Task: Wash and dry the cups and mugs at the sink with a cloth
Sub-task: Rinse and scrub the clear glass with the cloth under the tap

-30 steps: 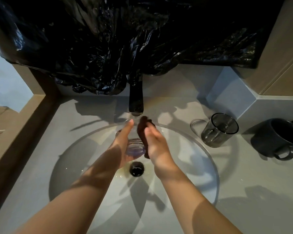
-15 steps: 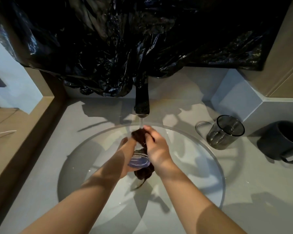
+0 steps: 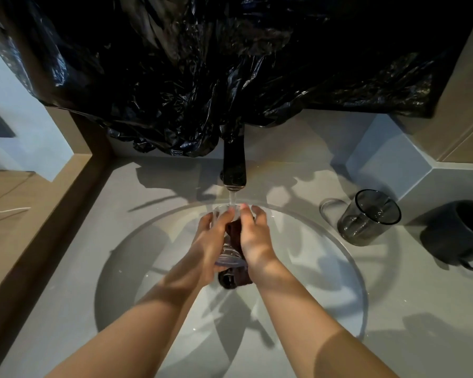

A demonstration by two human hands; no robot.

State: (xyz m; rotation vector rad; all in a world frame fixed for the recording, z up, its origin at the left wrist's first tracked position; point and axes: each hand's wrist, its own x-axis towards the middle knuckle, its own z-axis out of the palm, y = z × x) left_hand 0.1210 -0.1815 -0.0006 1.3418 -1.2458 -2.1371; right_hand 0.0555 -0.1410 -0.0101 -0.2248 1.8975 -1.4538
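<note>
Over the round sink basin, my left hand grips a clear ribbed glass cup, its mouth tilted up under the running water from the black tap. My right hand presses a dark brown cloth against the cup's right side; the cloth's lower end hangs below the cup. A smoked glass mug lies tilted on the counter to the right. Beside it stands a dark grey mug.
Black plastic sheeting hangs over the wall above the tap. A wooden ledge borders the grey counter on the left. A grey angled block sits behind the mugs.
Water now runs from the tap. Both hands have lifted the cup and tipped it mouth-up under the stream, and the cloth has slid down along its side.
</note>
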